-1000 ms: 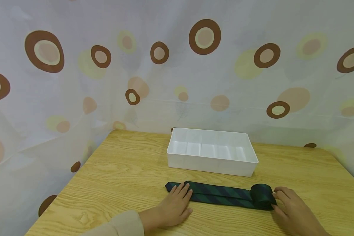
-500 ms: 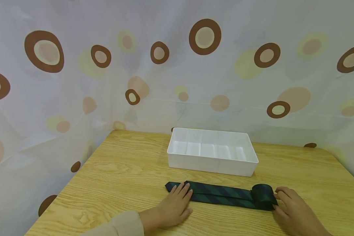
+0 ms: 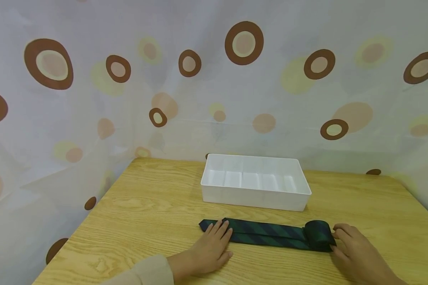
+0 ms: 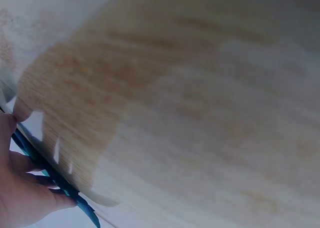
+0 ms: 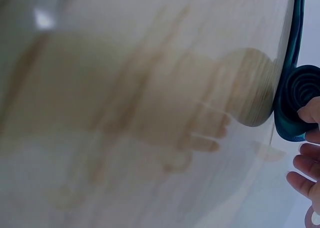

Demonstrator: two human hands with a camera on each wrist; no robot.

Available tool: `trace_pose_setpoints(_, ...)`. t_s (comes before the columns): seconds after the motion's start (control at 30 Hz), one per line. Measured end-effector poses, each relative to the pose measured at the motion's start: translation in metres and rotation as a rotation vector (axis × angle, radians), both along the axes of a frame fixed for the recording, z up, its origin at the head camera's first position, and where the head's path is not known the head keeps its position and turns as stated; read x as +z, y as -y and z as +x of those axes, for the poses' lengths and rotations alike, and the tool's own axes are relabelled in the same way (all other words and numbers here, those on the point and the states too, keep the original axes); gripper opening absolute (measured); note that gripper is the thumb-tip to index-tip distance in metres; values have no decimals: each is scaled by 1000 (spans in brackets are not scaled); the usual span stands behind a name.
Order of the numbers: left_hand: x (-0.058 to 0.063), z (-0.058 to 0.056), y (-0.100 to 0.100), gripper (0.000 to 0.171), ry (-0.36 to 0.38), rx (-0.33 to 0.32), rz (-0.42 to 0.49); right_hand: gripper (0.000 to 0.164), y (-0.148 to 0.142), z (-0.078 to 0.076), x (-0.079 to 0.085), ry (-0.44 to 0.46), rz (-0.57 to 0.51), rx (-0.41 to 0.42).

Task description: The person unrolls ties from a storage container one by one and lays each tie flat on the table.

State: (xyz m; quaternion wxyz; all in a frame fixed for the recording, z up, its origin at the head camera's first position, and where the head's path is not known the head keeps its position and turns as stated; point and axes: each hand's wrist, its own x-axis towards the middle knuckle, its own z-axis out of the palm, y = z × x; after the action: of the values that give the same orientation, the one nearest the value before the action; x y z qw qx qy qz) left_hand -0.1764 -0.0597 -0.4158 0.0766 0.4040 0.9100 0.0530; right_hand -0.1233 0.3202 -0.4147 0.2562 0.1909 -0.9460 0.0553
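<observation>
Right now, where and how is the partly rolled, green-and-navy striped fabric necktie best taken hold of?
Probably by its thick round coil, from the right: the coil stands raised, while the flat length runs leftward under the left hand. Grip lightly; the wound layers could loosen.

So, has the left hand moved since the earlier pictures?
No, the left hand shows no visible shift either way against the white box in the head view.

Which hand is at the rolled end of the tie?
The right hand: it touches the tie's roll, while the left hand rests on the tie's flat part.
</observation>
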Motion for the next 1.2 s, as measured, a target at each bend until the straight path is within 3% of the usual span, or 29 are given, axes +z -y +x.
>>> trace_pose_setpoints(0.23, 0, 0, 1, 56, 2, -1, -1, 36, -1, 3, -2, 53, 4, -25)
trace_pose_setpoints(0.87, 1, 1, 0, 57, 22, 5, -3, 41, -8, 0, -5, 27, 5, -15)
trace_pose_setpoints(0.93, 1, 1, 0, 57, 22, 5, -5, 40, -8, 1, -4, 54, -11, -40)
trace_pose_setpoints(1.07, 1, 0, 0, 57, 19, 5, -8, 33, -7, 4, -1, 209, -77, -105)
trace_pose_setpoints(1.2, 1, 0, 0, 57, 12, 4, -6, 41, -5, 5, 5, 274, -108, -135)
